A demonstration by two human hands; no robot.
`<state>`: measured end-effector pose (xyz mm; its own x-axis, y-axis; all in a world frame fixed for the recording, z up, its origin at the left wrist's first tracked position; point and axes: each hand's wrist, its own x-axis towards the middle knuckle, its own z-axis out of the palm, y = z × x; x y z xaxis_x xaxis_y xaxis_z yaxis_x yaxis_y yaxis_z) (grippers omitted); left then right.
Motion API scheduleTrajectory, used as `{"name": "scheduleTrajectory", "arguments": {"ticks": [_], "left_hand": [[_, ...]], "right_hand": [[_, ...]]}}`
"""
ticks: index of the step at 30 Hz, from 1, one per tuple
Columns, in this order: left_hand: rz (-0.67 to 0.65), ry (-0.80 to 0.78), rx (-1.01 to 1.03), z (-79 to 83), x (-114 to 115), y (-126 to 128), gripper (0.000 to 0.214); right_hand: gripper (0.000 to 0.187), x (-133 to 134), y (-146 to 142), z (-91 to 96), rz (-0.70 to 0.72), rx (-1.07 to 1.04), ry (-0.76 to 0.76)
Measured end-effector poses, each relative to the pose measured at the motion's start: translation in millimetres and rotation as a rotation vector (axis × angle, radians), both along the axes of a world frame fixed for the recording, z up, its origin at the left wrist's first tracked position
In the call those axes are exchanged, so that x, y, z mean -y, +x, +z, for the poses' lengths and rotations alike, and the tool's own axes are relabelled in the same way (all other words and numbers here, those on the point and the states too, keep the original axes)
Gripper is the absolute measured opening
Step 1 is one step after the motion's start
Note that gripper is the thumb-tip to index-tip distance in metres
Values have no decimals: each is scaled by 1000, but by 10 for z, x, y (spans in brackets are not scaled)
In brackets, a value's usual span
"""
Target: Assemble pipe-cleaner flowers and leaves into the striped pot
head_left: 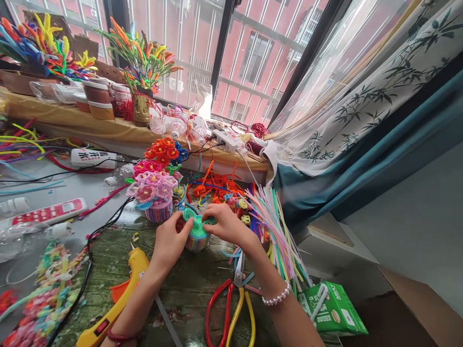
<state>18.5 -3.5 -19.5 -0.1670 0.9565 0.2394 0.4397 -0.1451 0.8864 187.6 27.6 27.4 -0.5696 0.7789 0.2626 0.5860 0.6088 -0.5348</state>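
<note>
A small striped cup [196, 243] topped with teal pipe cleaner is standing upright between the hands, its long axis pointing straight up from the mottled green tabletop [181, 294]. The left hand [171, 238] and right hand [227, 224] are gripping its top from either side, fingers closed narrowly on it. A pipe-cleaner flower pot [155, 193] is standing just behind, pastel pipe cleaners [275, 231] are fanning rightward, and red-and-yellow-handled scissors [231, 308] are lying nearer the person.

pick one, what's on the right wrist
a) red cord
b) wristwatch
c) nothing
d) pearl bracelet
d, the right hand has a white pearl bracelet around its wrist.
</note>
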Motion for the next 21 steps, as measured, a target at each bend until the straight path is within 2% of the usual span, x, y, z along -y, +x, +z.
{"name": "scheduleTrajectory", "arguments": {"ticks": [14, 19, 21], "left_hand": [[7, -3, 7, -6, 10, 5, 35], [20, -2, 23, -10, 4, -1, 37], [19, -7, 33, -15, -2, 1, 39]], "right_hand": [[19, -8, -63, -34, -5, 87, 17], [9, 43, 29, -18, -66, 8, -6], [16, 73, 127, -24, -96, -90, -80]]}}
